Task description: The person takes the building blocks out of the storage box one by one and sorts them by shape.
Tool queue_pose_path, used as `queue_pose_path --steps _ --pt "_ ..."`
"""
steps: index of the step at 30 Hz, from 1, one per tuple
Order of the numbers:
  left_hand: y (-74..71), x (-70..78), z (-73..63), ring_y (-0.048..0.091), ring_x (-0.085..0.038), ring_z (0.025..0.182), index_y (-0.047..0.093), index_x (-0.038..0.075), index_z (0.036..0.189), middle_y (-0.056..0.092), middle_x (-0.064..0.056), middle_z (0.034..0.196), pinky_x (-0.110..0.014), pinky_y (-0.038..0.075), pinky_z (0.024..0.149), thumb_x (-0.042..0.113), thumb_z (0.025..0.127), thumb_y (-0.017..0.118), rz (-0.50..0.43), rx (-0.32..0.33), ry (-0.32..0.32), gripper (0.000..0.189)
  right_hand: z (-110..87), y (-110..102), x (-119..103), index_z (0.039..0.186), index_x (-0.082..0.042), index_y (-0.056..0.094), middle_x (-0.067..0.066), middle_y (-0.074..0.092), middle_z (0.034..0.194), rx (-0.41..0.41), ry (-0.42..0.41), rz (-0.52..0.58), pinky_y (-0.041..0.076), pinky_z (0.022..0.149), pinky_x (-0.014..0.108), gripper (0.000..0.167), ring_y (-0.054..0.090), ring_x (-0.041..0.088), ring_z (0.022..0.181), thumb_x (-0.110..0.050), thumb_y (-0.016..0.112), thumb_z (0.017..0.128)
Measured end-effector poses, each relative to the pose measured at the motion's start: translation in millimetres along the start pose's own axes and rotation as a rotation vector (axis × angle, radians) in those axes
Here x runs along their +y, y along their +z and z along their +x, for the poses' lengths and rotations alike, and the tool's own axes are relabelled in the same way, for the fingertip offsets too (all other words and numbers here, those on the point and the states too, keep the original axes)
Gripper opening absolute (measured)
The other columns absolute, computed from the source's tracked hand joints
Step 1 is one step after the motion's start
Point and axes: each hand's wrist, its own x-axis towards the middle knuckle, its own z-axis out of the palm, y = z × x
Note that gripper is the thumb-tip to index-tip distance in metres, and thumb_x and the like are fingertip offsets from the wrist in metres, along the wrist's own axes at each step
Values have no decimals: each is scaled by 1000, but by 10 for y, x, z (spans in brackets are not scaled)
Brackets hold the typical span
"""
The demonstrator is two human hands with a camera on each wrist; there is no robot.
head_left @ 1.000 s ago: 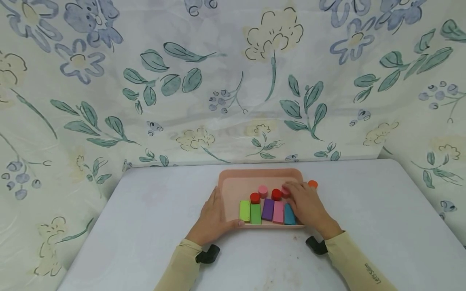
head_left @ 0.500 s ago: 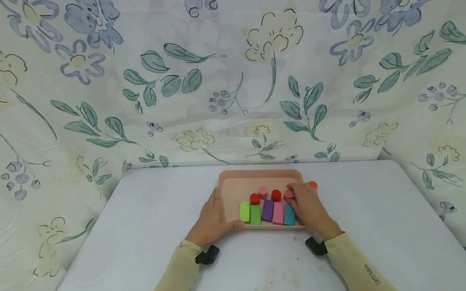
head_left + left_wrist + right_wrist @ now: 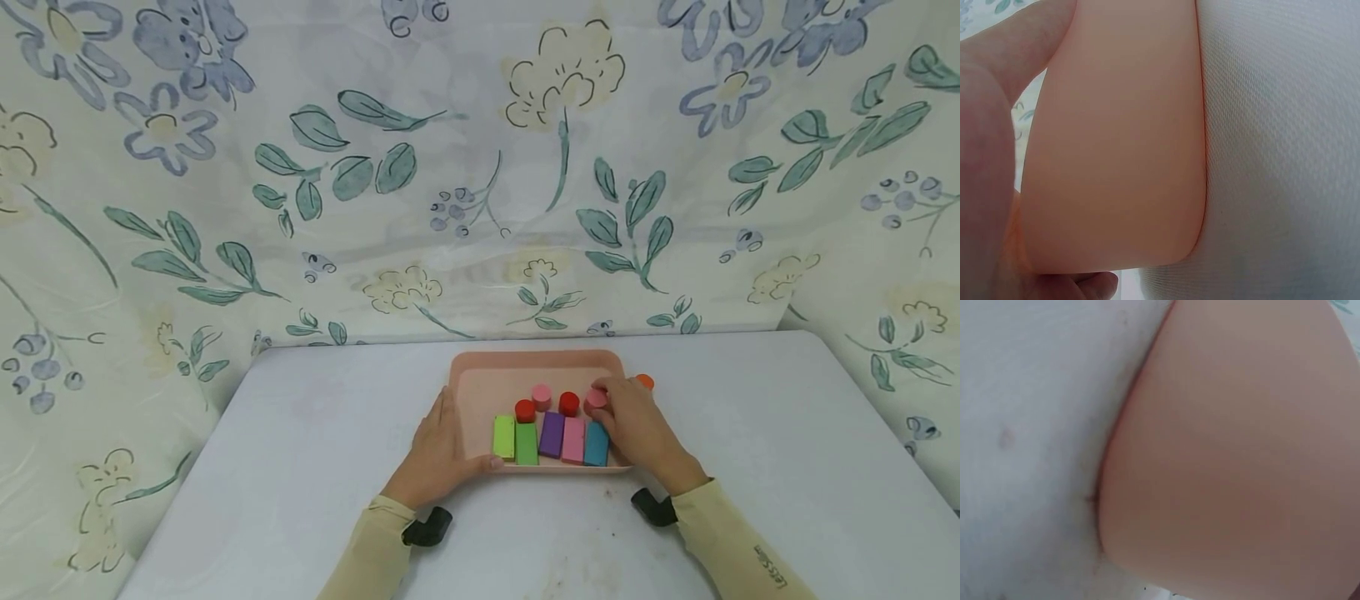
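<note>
Left hand (image 3: 438,446), at the near left corner of a shallow, peach-coloured, rectangular tray with rounded corners, seemingly plastic (image 3: 483,379), on a white counter (image 3: 322,425): its fingers lie extended along the side wall, the thumb spread along the front rim. Light, steady contact here should keep the tray from sliding.

Inside, a front row of flat, rectangular blocks runs rightward: lime-yellow block (image 3: 504,437), mid-green block (image 3: 527,444), purple block (image 3: 552,435), pink block (image 3: 573,439) and blue block (image 3: 596,444). Behind them, left to right, stand short round pieces: a bright red cylinder (image 3: 525,411) just behind the mid-green block, a pink cylinder set slightly farther back (image 3: 542,397), and a second red cylinder (image 3: 569,404).

The rightmost round piece, another pink cylinder (image 3: 596,400), is behind the blue block, within the tray's right end, pinched between the thumb and fingers of the right hand (image 3: 641,425) (whether its base meets the tray floor cannot be told). Good practice would be to grip low on its side, keep it upright, and release by parting the fingertips evenly, so that neither the blue block nor the second red cylinder is nudged.

Beyond the right wall, partly hidden by that hand, lies an orange round piece (image 3: 645,382).
</note>
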Motion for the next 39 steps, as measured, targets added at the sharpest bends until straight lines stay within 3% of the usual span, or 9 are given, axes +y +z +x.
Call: queue_pose_path --steps 12,39 --pt "3 8 -5 20 -43 149 3 -6 158 9 -25 165 -58 24 117 64 75 77 -3 -1 -6 132 -8 -76 -14 131 0 52 16 61 120 6 14 74 54 95 47 38 56 31 109 -13 66 98" --pt "-6 16 -6 19 -44 149 4 -8 157 9 -27 164 -57 24 118 65 76 77 23 -5 -9 131 -27 -232 -16 136 4 53 20 61 121 43 68 45 52 95 50 50 54 34 110 -21 70 96"
